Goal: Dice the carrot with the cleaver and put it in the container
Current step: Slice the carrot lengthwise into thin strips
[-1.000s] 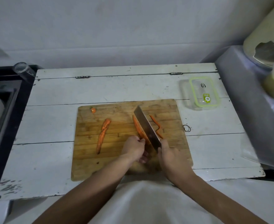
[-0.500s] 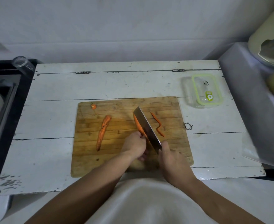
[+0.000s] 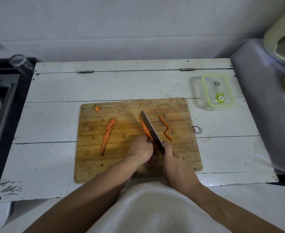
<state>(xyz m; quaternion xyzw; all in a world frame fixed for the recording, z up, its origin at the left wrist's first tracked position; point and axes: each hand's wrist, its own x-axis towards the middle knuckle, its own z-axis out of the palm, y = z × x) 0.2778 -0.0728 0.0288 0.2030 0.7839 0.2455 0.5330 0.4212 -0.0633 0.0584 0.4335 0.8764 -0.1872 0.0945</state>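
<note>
Orange carrot (image 3: 145,130) under L fingers (image 3: 146,140); cleaver (image 3: 151,130) alongside.

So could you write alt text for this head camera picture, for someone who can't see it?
On a wooden cutting board, a person's right hand holds a cleaver lengthwise against a carrot piece that the left hand steadies. Another carrot half, a thin strip and the cut-off top lie nearby; a lidded clear container sits on the white table.
</note>
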